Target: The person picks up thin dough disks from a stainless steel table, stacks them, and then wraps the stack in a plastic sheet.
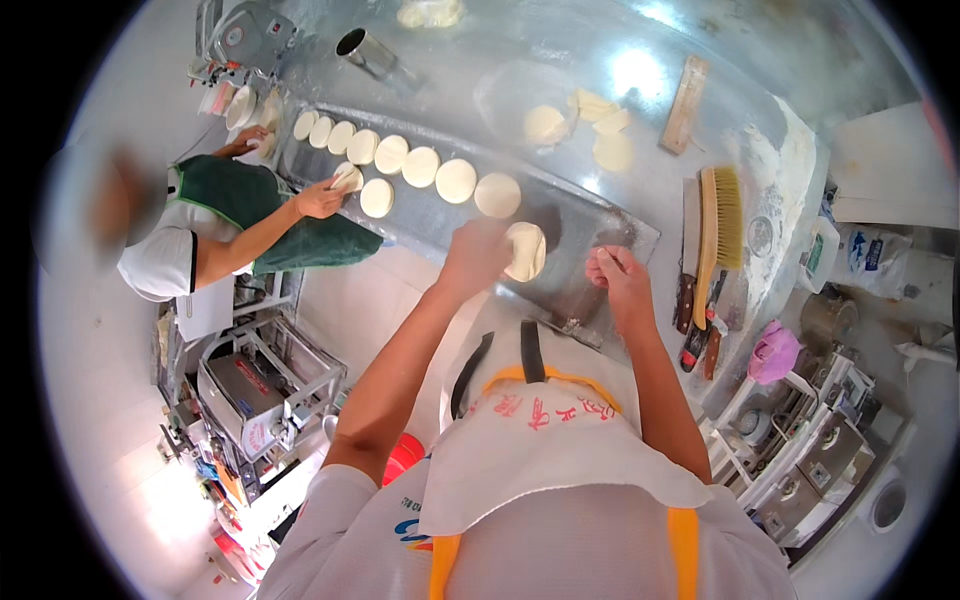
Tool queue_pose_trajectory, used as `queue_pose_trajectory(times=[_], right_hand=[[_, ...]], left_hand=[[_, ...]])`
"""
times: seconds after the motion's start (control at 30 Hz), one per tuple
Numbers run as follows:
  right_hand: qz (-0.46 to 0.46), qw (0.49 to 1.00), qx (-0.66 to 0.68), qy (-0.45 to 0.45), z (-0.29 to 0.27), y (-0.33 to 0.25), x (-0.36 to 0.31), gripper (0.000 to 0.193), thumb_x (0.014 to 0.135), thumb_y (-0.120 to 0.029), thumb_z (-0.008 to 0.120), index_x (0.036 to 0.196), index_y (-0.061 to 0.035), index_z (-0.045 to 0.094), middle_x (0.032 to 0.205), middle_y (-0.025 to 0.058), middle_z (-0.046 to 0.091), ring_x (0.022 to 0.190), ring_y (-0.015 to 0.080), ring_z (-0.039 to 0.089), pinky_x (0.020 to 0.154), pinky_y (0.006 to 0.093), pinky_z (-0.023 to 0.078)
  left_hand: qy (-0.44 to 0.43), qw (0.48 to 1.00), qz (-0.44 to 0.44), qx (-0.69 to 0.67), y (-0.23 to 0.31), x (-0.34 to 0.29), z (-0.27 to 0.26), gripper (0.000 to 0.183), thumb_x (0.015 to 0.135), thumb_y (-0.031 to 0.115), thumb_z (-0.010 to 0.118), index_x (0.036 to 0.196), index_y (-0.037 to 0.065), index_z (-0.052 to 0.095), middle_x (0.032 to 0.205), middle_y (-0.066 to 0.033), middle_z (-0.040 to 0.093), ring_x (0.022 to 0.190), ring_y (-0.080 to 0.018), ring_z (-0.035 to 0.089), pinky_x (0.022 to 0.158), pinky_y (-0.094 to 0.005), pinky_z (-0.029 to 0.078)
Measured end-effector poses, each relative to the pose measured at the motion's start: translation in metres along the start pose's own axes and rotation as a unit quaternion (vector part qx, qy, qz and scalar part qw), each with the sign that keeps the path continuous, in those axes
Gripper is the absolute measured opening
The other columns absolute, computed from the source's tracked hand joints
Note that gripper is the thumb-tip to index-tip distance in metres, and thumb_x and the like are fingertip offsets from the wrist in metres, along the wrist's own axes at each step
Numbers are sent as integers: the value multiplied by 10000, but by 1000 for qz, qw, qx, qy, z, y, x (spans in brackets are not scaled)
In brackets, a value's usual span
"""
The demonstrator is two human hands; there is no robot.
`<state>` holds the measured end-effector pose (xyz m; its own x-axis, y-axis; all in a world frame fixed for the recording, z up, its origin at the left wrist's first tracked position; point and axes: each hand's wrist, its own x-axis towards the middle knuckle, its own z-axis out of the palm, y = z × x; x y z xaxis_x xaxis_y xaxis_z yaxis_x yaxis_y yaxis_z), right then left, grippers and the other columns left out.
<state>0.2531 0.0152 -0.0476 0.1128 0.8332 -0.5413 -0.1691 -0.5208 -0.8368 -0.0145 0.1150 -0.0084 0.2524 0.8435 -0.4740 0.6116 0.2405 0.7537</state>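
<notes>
My left hand [478, 258], slightly blurred, grips a round of pale dough [525, 252] that looks folded or layered on top. It is raised over the near right part of a long metal tray [565, 295]. Across the tray lie several flat dough rounds [456, 181] in a row, with another round [377, 198] nearer me. To the right, my right hand [622, 280] hovers by the tray's end with its fingers drawn together. Whatever may be between those fingertips is too small to make out.
At the left a co-worker's hand [320, 198] holds a dough round above the tray. Loose dough pieces [612, 150] lie behind it. A wooden block [686, 105], a bristle brush [722, 225] and a knife [690, 240] lie right. A metal cylinder [365, 52] stands far left.
</notes>
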Motion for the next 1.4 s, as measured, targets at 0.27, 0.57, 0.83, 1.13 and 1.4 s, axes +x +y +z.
queue_pose_trajectory(times=[0.27, 0.57, 0.83, 1.13, 1.4], right_hand=[[40, 946, 304, -108, 22, -15, 38, 552, 1149, -496, 539, 1417, -24, 642, 1375, 130, 693, 1302, 236, 633, 1152, 408, 481], [14, 898, 341, -275, 24, -22, 22, 799, 1137, -653, 398, 1535, 26, 535, 1516, 177, 601, 1408, 297, 572, 1223, 489, 420], [89, 805, 481, -336, 27, -47, 17, 739, 1149, -586, 442, 1547, 32, 520, 1515, 203, 612, 1431, 341, 568, 1220, 512, 435], [4, 987, 24, -160, 20, -100, -24, 412, 1045, -111, 691, 1422, 48, 643, 1377, 95, 700, 1288, 189, 648, 1100, 384, 514], [-118, 991, 25, -51, -41, -124, -4, 358, 1014, -130, 735, 1326, 44, 742, 1184, 73, 786, 1079, 144, 704, 982, 314, 540]], left_hand=[[-179, 960, -40, -211, 113, -23, -4, 229, 914, 112, 888, 1025, 14, 714, 949, -58, 772, 820, -129, 730, 710, -298, 623], [-100, 988, -50, -105, 113, -18, -5, 220, 931, 108, 857, 1060, 15, 704, 948, -65, 757, 850, -131, 724, 721, -303, 620], [-106, 985, -29, -132, 121, -34, -10, 268, 938, 168, 861, 1023, -6, 676, 930, -81, 744, 821, -130, 714, 641, -293, 582], [-80, 978, -28, -191, 110, -48, -20, 271, 1013, 219, 779, 1086, -26, 689, 993, -82, 737, 901, -154, 725, 720, -314, 616], [-77, 979, -84, -169, -8, -52, -20, 256, 1091, 257, 681, 1207, 29, 694, 1095, -49, 732, 991, -166, 719, 837, -352, 615]])
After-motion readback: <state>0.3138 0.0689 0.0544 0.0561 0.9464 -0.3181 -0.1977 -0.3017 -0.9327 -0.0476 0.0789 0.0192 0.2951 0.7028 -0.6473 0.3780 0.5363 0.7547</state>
